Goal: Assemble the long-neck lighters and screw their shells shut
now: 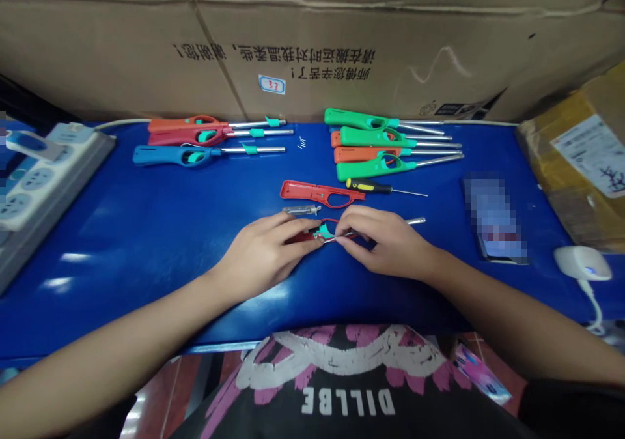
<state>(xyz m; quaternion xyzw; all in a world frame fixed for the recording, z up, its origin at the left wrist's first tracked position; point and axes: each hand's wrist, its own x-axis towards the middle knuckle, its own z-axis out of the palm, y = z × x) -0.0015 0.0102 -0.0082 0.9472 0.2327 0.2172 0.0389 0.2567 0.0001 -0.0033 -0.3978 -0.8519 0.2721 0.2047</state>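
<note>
Both my hands work on an opened red stick lighter (pixel 301 236) on the blue table. A green trigger (pixel 323 232) shows between my fingertips, and the metal tube (pixel 415 221) sticks out to the right. My left hand (pixel 266 250) grips the handle end, its fingers closed. My right hand (pixel 390 240) pinches near the trigger; any small part between its fingertips is hidden. Just beyond lie a clear fuel tank (pixel 300 210), the red half shell (pixel 317 193) and a yellow-and-black screwdriver (pixel 370 185).
Several lighters lie in two groups: a blue one (pixel 170 155) fronts the left group, a green one (pixel 361 168) the right. A power strip (pixel 53 172) stands left. A phone (pixel 495 217) and white device (pixel 583 262) are right. A large carton (pixel 146 81) stands behind.
</note>
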